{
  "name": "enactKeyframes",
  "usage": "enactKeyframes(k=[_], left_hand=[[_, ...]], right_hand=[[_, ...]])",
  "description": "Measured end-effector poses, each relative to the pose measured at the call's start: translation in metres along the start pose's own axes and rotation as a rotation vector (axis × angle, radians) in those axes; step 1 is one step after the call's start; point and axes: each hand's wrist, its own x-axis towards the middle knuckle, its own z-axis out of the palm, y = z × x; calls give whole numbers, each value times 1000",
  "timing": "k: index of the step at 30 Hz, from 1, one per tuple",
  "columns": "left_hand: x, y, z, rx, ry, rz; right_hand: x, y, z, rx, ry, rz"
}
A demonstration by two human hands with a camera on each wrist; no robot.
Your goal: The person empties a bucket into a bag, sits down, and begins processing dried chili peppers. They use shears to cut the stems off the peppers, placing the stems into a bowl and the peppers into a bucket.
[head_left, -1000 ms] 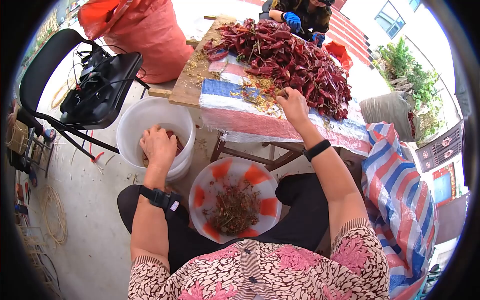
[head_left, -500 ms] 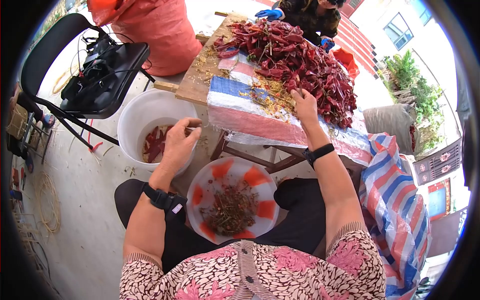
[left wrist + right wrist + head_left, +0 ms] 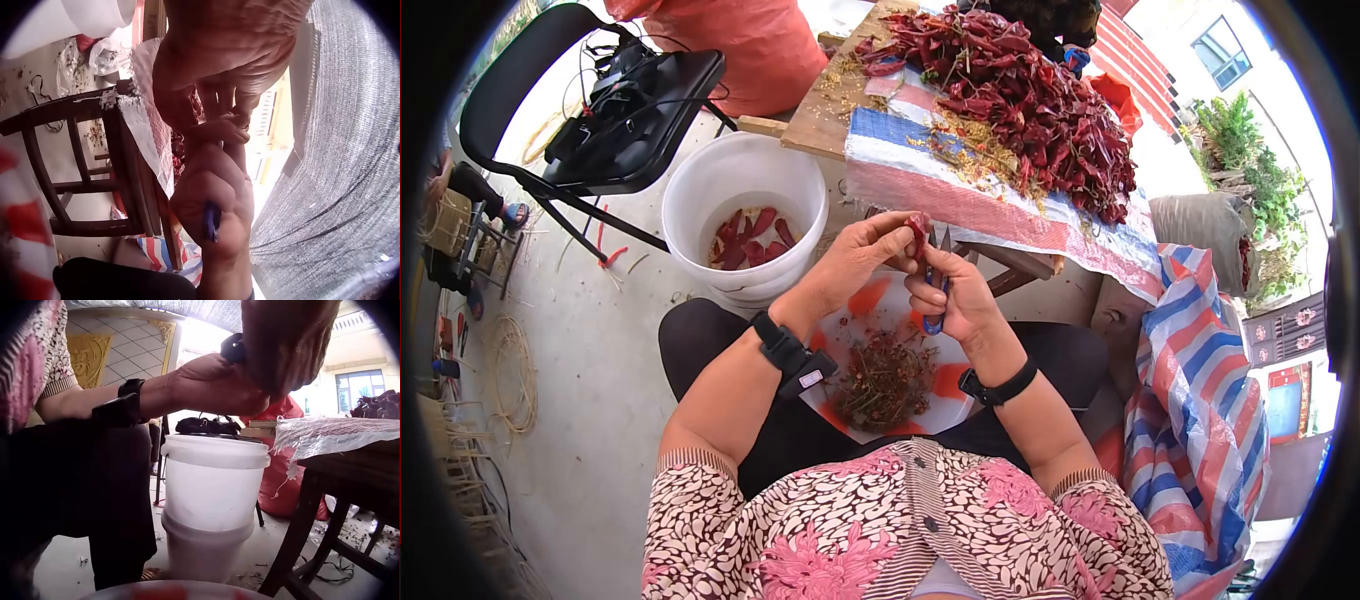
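Left hand (image 3: 855, 258) pinching a red chilli (image 3: 918, 226), right hand (image 3: 956, 298) gripping blue-handled scissors (image 3: 937, 280) against it, hands together above the stem-filled bowl (image 3: 945, 405), white bucket (image 3: 742, 180) just left

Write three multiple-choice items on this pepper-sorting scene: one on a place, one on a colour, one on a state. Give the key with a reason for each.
1. Where does the white bucket stand?
A. on the wooden table
B. on the ground beside the black chair
C. on the person's lap

2. What colour are the handles of the scissors in the right hand?
A. blue
B. yellow
C. white

3. What is the left hand doing?
A. resting flat on the table
B. reaching into the bucket
C. pinching a dried red pepper

Key: 1 B, the bucket sits on the ground by the chair; 2 A, a blue handle shows under the fingers; 3 C, its fingertips hold the pepper above the red-and-white basin.
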Motion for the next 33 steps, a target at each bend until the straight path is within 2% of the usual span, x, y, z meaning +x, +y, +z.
enactKeyframes(k=[2,5,7,9,11,12,13,14,15,17,18,20,22,23,24,30,33], left_hand=[[-2,-1,1,6,38,11],[-4,0,3,-1,137,49],[-5,0,1,-51,199,84],[-9,15,-4,342,329,150],[-11,25,-19,664,496,249],[-13,29,-32,786,603,313],[-16,37,-53,808,820,226],[-19,34,-74,821,881,189],[-22,37,-79,1049,995,242],[-29,40,-79,1510,1217,350],[-31,42,-79,1390,1169,264],[-29,36,-81,1216,1042,226],[-27,30,-83,1082,879,171],[-25,28,-82,1027,850,160],[-23,26,-79,973,821,147],[-14,29,-65,915,720,113],[-12,33,-54,898,671,102]], right_hand=[[-3,4,5,3,-11,27],[-4,5,2,-264,43,50],[-5,6,6,-579,182,-8],[-4,1,5,-888,292,-124],[6,-18,-17,-1214,370,-415],[11,-37,-27,-1326,427,-520],[21,-73,-42,-1577,598,-712],[22,-92,-39,-1808,702,-757],[27,-109,-47,-1929,759,-803],[43,-138,-72,-2078,890,-722],[50,-147,-77,-2124,942,-662],[60,-161,-85,-2206,1037,-506],[68,-167,-98,-2232,1055,-443],[70,-168,-97,-2247,1063,-409],[69,-170,-97,-2244,1024,-420],[63,-175,-83,-2011,1165,-518],[52,-176,-85,-1747,1036,-519]])
